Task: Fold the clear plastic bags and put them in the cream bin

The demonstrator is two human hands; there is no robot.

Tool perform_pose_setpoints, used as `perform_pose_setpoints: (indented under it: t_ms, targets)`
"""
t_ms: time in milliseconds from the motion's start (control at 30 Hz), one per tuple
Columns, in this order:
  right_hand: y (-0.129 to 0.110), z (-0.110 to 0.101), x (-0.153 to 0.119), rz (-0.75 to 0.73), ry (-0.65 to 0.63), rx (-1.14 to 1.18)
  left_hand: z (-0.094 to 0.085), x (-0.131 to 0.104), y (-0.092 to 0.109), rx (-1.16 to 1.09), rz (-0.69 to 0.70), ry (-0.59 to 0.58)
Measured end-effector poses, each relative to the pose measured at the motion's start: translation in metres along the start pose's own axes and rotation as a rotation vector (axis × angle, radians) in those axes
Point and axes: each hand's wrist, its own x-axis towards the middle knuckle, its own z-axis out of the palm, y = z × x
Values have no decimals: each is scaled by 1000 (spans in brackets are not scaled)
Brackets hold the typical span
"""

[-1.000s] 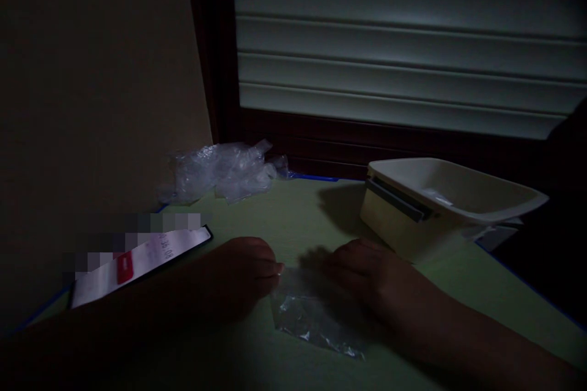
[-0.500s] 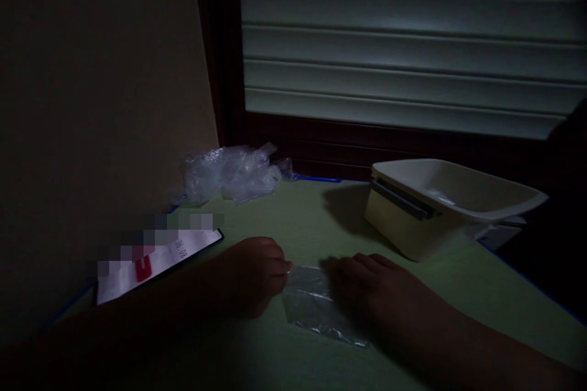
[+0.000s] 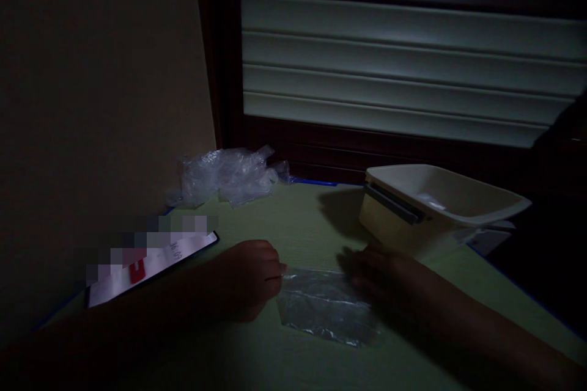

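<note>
A small clear plastic bag [image 3: 321,308] lies flat on the light green tabletop [image 3: 293,226]. My left hand [image 3: 252,281] is closed, pinching the bag's upper left corner between thumb and fingers. My right hand [image 3: 385,278] hovers over the bag's right side, its fingers loosely apart and partly lost in shadow. Nothing shows in its grasp, though whether it touches the plastic is hard to see.
A pile of crumpled clear plastic bags [image 3: 229,174] sits at the back left. A cream plastic bin [image 3: 389,223] with a grey handle stands at the right, something shiny inside. A lit phone [image 3: 160,266] lies left, beyond my left forearm. Behind is a slatted panel [image 3: 389,73].
My right hand has moved right, away from the bag's top edge, uncovering more of the bag. My left hand keeps its pinch on the corner. The view has shifted slightly.
</note>
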Motion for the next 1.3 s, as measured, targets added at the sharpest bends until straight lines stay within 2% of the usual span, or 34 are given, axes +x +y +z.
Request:
perform_pose_setpoints:
  t_ms: [100, 167, 233, 367, 467, 533, 667, 733, 833, 933, 1133, 1300]
  targets:
    - [2, 5, 14, 94, -134, 80, -2, 3, 0, -38, -1, 6]
    - [2, 9, 15, 132, -166, 152, -4, 6, 1, -76, -36, 26]
    - [-2, 12, 12, 134, -114, 190, -5, 8, 3, -167, -128, 85]
    - [-12, 12, 3, 124, -24, 214, -3, 9, 6, -448, -425, 216]
    - [-15, 12, 0, 114, -22, 256, 2, 6, 5, -576, -534, 249]
    - [-15, 12, 0, 130, -3, 275, 6, 5, 2, -611, -522, 247]
    - [-14, 13, -1, 153, 63, 336, 12, 6, -4, -654, -416, 170]
    - [-15, 13, -1, 178, 73, 408, 15, 6, -5, -671, -387, 211]
    - [-15, 14, 0, 230, 28, 617, 18, 6, -6, -656, -386, 282]
    - [-13, 17, 0, 255, -27, 760, 18, 6, -6, -641, -400, 263]
    - [-16, 15, 3, 252, -50, 669, 15, 7, -6, -674, -400, 264]
    - [-17, 11, 3, 224, -88, 530, 16, 5, -5, -716, -323, 240]
